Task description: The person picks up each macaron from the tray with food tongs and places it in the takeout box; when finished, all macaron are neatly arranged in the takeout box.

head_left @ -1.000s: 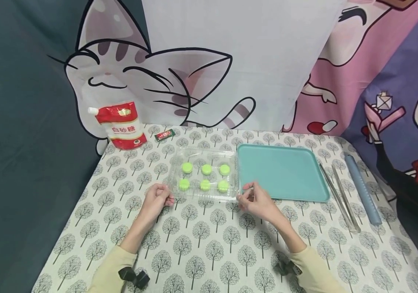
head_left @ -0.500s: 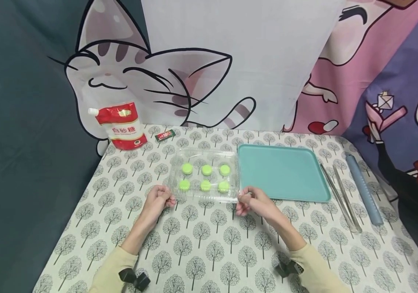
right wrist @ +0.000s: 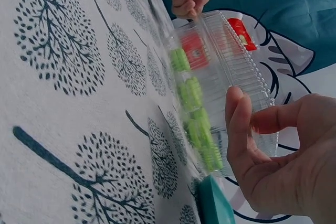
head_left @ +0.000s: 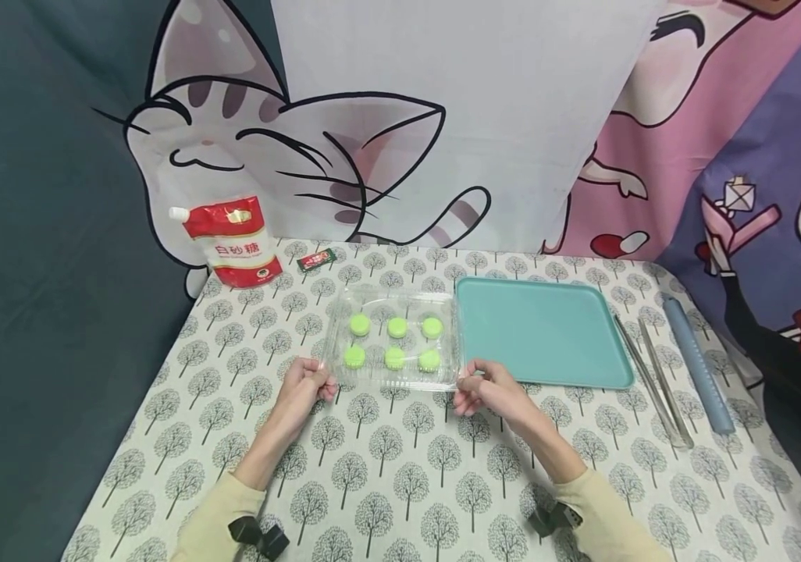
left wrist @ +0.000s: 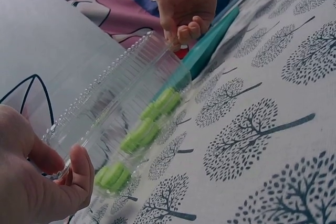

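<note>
A clear plastic clamshell box (head_left: pixel 411 382) with a ridged rim lies in the middle of the table, its lid down. Inside it sit two rows of light green macarons (head_left: pixel 396 328), each one apart from the others. My left hand (head_left: pixel 307 382) pinches the box's near left corner between thumb and fingers. At the near right corner, my right hand (head_left: pixel 488 388) pinches the rim the same way. The left wrist view shows the left thumb and fingers (left wrist: pixel 79 177) closing on the rim, with the macarons (left wrist: pixel 142 135) seen through the side wall.
A turquoise tray (head_left: pixel 541 332) stands right beside the box. Beyond it lie metal tongs (head_left: pixel 653 382) and a blue-grey rod (head_left: pixel 697 363). A red and white sugar pouch (head_left: pixel 237 242) and a small green and red packet (head_left: pixel 316 259) are at the back left.
My right hand's fingers have come together on the box's near right corner. The box has slid very slightly toward me, and my left hand has moved with it.
</note>
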